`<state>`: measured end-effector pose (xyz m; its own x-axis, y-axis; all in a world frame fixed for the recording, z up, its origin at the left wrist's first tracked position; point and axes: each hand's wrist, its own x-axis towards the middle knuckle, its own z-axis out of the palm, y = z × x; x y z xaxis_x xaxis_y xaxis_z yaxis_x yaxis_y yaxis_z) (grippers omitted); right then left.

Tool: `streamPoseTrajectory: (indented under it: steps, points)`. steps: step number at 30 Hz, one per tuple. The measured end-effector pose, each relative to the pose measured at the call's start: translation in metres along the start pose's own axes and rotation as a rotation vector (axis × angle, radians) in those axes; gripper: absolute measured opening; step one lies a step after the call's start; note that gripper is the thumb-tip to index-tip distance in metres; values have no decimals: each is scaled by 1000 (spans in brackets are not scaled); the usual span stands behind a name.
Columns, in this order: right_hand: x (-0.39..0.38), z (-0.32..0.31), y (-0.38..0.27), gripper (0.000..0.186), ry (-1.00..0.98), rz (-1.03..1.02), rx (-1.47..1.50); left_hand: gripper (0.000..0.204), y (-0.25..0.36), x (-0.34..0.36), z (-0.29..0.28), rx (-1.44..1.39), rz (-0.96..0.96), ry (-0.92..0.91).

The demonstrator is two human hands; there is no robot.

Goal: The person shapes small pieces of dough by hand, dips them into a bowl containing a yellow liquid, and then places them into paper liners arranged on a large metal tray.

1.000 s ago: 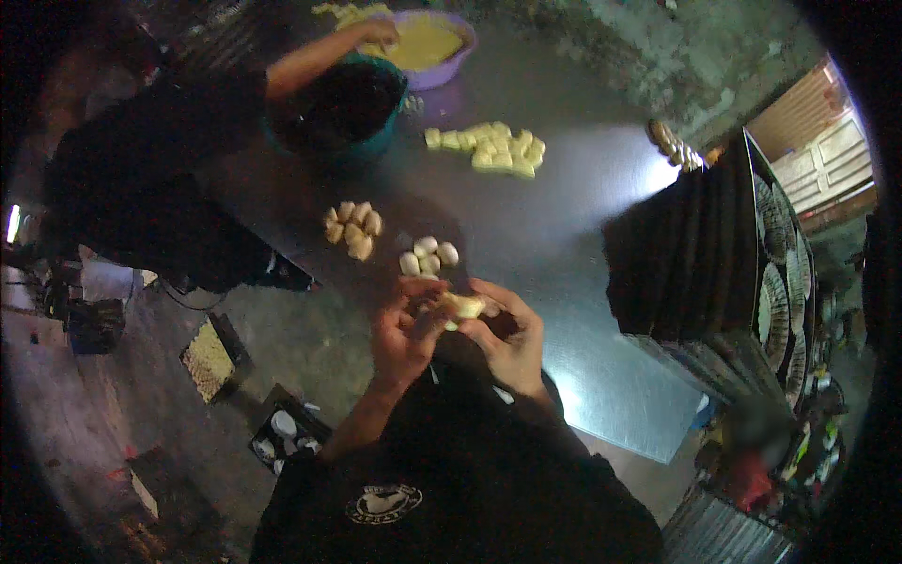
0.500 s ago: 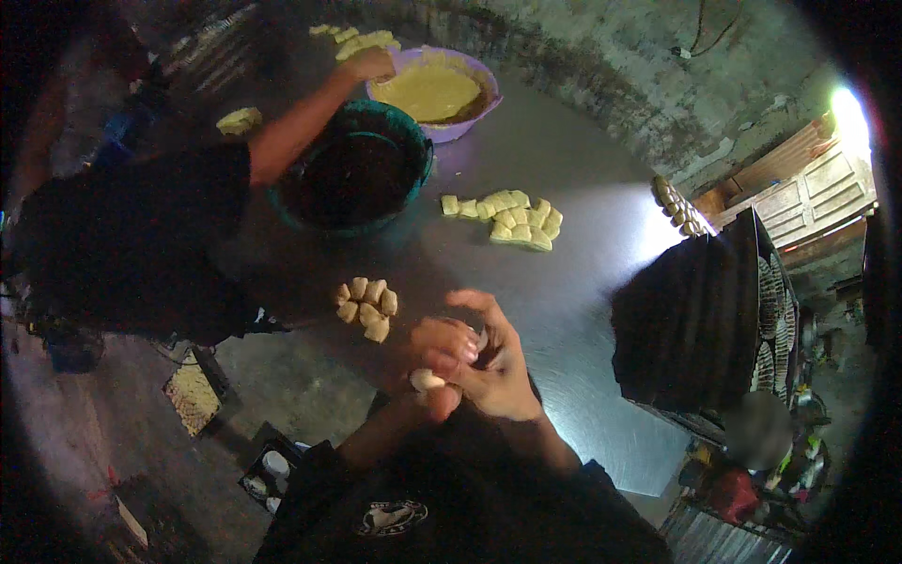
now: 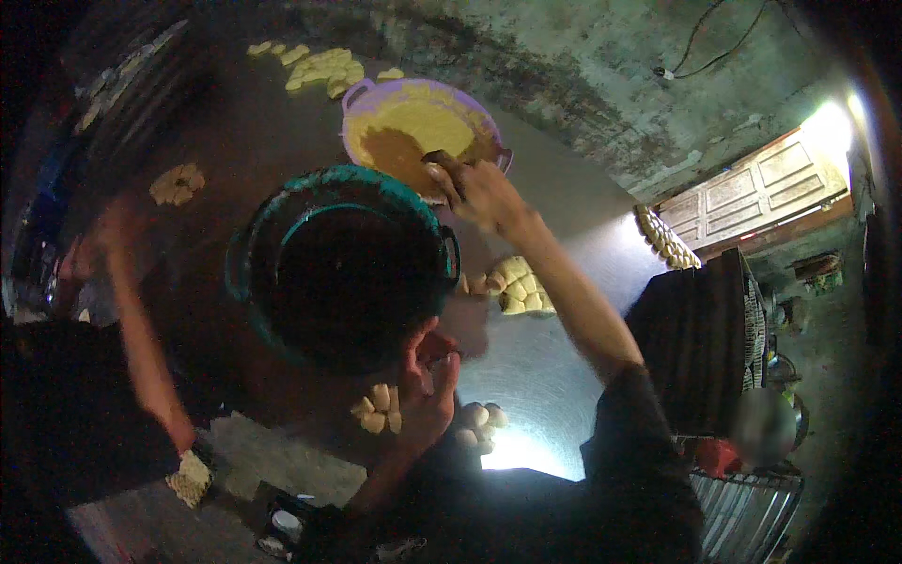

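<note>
My right hand (image 3: 481,195) reaches over the near right rim of a purple basin (image 3: 355,148) with a yellow, crumbly-looking mass in it. Its fingers are bent together, dark in shadow, and what they hold cannot be made out. Closer to me, my left hand (image 3: 430,385) is curled, palm up, beside the near right side of a large green tub (image 3: 421,211). Whatever lies in its fingers is hidden. The tub's inside is too dark to read. Small cut dough pieces (image 3: 379,410) lie left of my left hand, and round dough balls (image 3: 480,423) to its right.
Yellow dough pieces (image 3: 519,287) lie under my right forearm, with more (image 3: 324,70) at the far left. A co-worker's arm (image 3: 141,348) is at the left, near another dough clump (image 3: 177,184). Dark stacked trays (image 3: 691,320) stand at the right; dough pieces (image 3: 665,237) line the far edge.
My hands have parted: the right has gone forward to the purple basin, while the left stays near me. The co-worker's hand has left the basin and moved left. My view has shifted.
</note>
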<state>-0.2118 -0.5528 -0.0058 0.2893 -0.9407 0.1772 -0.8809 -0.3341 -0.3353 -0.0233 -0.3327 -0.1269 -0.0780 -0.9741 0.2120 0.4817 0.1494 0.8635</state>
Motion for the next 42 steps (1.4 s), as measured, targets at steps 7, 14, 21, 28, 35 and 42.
streamPoseTrajectory:
  steps: [7, 14, 21, 28, 35, 42]
  points:
    - [28, 41, 45, 46, -91, -189, -38, 27, 91, 28, 12, 142, -238, -9]
    - [-33, -15, -9, 38, -51, 368, 638, 40, 97, 32, 24, 129, -325, 25]
    - [-189, -51, -135, 35, 128, 370, 1376, 58, 109, 6, 46, -901, -739, 37]
    - [-295, -75, -110, 30, 108, 123, 1012, 57, 126, -46, 104, -733, -736, 154]
    - [-381, -113, -113, 22, 289, -116, 558, 40, 127, -122, 153, -93, -696, -3]
    - [-453, -129, -109, 28, 441, -375, 448, 23, 127, -179, 207, -63, -345, 13]
